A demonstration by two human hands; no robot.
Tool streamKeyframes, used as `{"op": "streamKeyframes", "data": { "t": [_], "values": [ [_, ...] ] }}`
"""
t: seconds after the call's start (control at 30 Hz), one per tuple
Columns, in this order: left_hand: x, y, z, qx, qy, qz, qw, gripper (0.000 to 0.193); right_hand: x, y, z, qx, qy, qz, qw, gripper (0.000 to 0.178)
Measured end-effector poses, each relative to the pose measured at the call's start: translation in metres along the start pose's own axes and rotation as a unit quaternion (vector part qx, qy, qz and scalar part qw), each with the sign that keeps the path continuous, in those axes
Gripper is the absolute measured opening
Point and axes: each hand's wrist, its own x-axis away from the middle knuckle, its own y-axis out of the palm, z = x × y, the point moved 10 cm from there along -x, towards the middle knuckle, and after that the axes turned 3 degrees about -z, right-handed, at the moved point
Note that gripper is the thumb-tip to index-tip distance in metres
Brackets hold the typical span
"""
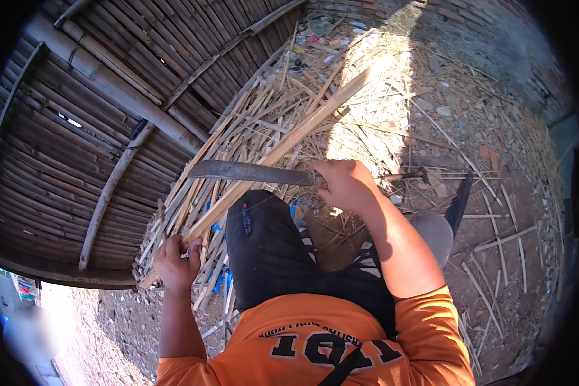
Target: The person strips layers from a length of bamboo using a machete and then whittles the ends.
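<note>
My left hand (177, 262) is closed round the near end of a long split bamboo strip (305, 128), which slants away to the upper right above the other strips. In my right hand (346, 185) is the handle of a machete, its fingers wrapped round it. The dark machete blade (251, 172) points left and lies across the bamboo strip, just beyond my bent knee (260, 225). Whether the blade touches the strip or hovers over it, I cannot tell.
A pile of split bamboo (238, 132) covers the ground at the left and ahead. Along the left stands a slatted bamboo wall (109, 148), with a brick wall (495, 45) at the far right. Loose strips (489, 296) and a dark, flat, pointed object (460, 202) are at my right.
</note>
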Motion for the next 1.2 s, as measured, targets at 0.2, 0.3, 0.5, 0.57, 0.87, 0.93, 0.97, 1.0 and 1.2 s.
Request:
{"op": "streamKeyframes", "data": {
  "t": [0.2,0.3,0.5,0.57,0.87,0.93,0.97,1.0,1.2],
  "values": [
    [0.011,-0.006,-0.016,-0.048,0.02,0.031,0.998,0.033,0.01,-0.036,0.084,-0.052,0.22,0.058,0.972,0.039],
    [0.01,-0.004,-0.015,-0.045,0.022,0.03,0.998,0.033,0.008,-0.018,0.058,-0.017,0.172,-0.002,0.985,0.04],
    [0.011,-0.004,-0.014,-0.05,0.033,0.039,0.997,0.034,0.002,0.003,-0.001,0.034,0.032,-0.082,0.996,0.041],
    [0.014,-0.011,-0.018,-0.057,0.036,0.047,0.997,0.034,0.0,-0.009,0.033,0.011,0.071,-0.029,0.997,0.041],
    [0.025,-0.01,-0.03,-0.057,0.03,0.025,0.998,0.034,0.01,-0.03,0.07,-0.046,0.168,0.052,0.983,0.038],
    [0.016,-0.006,-0.021,-0.039,0.016,0.013,0.999,0.033,0.005,-0.013,0.037,-0.022,0.045,0.034,0.998,0.036],
    [0.01,-0.003,-0.013,-0.007,0.015,0.007,1.0,0.031,0.006,-0.007,0.032,-0.009,0.035,0.018,0.999,0.036],
    [0.005,0.0,-0.007,0.001,0.003,-0.008,1.0,0.028,0.003,-0.003,0.019,0.002,0.021,-0.002,1.0,0.036],
    [-0.026,0.024,0.031,0.104,-0.073,-0.057,0.99,0.03,-0.001,-0.01,0.029,-0.016,0.036,0.04,0.998,0.034]
  ]
}}
